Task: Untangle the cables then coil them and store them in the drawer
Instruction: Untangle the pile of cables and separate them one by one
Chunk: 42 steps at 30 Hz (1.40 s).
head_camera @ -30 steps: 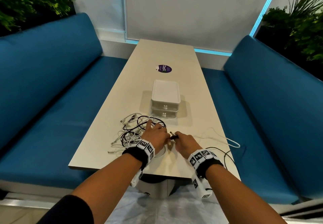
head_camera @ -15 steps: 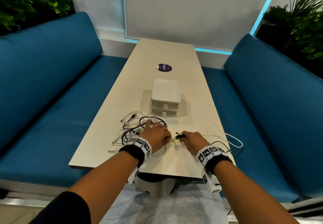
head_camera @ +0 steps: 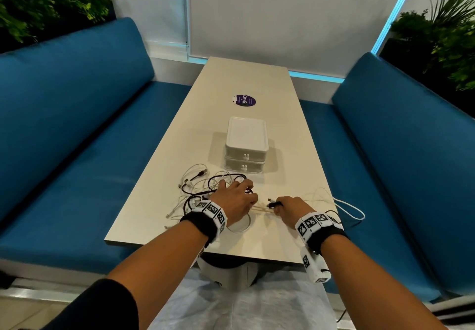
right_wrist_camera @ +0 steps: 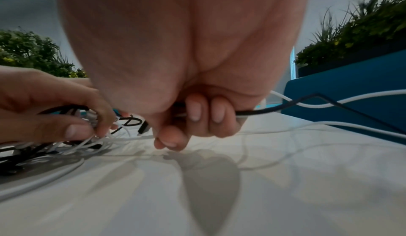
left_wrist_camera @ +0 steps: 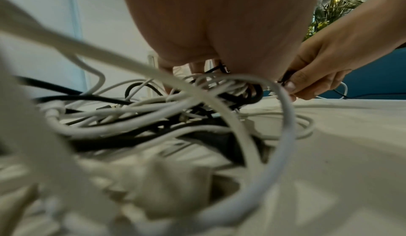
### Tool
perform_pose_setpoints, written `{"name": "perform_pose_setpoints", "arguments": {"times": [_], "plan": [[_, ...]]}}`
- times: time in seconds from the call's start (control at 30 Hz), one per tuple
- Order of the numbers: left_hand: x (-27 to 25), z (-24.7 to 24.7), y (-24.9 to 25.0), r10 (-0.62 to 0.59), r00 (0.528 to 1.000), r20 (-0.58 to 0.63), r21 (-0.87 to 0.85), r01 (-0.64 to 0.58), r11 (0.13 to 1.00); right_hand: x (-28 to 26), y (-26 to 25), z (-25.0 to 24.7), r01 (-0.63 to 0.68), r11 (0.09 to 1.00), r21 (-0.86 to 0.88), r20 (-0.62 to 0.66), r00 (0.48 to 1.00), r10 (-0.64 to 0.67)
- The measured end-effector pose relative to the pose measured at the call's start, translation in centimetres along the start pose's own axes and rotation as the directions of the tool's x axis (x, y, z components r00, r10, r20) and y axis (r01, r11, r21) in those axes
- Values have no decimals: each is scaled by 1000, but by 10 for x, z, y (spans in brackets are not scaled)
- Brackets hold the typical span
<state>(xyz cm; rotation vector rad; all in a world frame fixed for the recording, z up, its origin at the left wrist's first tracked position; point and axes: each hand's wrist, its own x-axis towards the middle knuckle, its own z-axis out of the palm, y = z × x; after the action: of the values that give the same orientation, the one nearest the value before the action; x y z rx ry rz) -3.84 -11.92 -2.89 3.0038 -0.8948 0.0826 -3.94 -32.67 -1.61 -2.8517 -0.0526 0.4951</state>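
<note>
A tangle of black and white cables (head_camera: 203,188) lies on the near part of the pale table (head_camera: 257,242). My left hand (head_camera: 236,201) rests on the tangle's right side, and its thumb and fingers (right_wrist_camera: 66,114) pinch a bunch of white strands. Just to the right, my right hand (head_camera: 289,207) grips a black cable (right_wrist_camera: 263,112), whose plug end (head_camera: 273,204) sticks out toward the left hand. A thin white cable also runs through that fist. The white two-drawer unit (head_camera: 246,147) stands behind the tangle with both drawers closed.
A white cable loop (head_camera: 352,211) and a black cable hang over the table's right edge. Blue benches (head_camera: 77,149) flank the table on both sides. A purple sticker (head_camera: 245,100) lies farther back on the tabletop.
My right hand has drawn to the right, away from the left hand, taking the black cable's plug end with it. The left hand stays on the tangle.
</note>
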Motion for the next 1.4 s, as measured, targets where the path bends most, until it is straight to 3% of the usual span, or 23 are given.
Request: {"name": "perform_pose_setpoints", "arguments": {"times": [0.2,0.33,0.57,0.77,1.1,1.4], "plan": [[-3,-6,-4,59,997,41,-14,-58,998,-1,9,-6,-35,999,41,-3,999,35],[-2,-4,-2,34,998,49,20,-35,999,0,14,-7,-60,998,4,-32,998,61],[0,-3,-2,59,996,-60,138,-50,989,2,10,-14,-66,998,-23,-123,990,62],[12,-6,15,-10,996,-87,188,26,982,-1,-4,-18,25,1000,5,-143,989,-24],[9,-6,12,-81,996,-30,74,83,994,-2,17,-22,-65,994,83,-53,996,70],[11,-17,21,-113,992,-48,196,120,973,-4,17,-13,-62,995,-76,-106,993,53]]}}
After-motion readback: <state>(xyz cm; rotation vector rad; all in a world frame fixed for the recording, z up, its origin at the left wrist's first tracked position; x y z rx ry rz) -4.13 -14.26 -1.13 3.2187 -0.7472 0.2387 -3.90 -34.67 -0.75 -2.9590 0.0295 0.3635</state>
